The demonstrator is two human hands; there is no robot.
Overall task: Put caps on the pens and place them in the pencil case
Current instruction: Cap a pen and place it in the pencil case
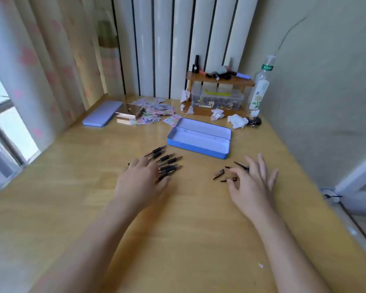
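Several uncapped black pens (167,160) lie side by side on the wooden desk (178,218), tips pointing right. My left hand (142,182) rests flat over their near ends, fingers spread. Several small black caps (221,175) are scattered to the right. My right hand (253,182) hovers over them with fingers apart, thumb and forefinger close to one cap; some caps are hidden under it. An open blue tin pencil case (199,144) with nothing inside sits just behind the pens and caps.
The purple lid (103,113) lies at the back left beside a pile of patterned cards (156,112). A small wooden shelf (220,81), clear box, crumpled tissues (237,121) and a bottle (260,89) stand at the back right. A wall borders the desk's right edge.
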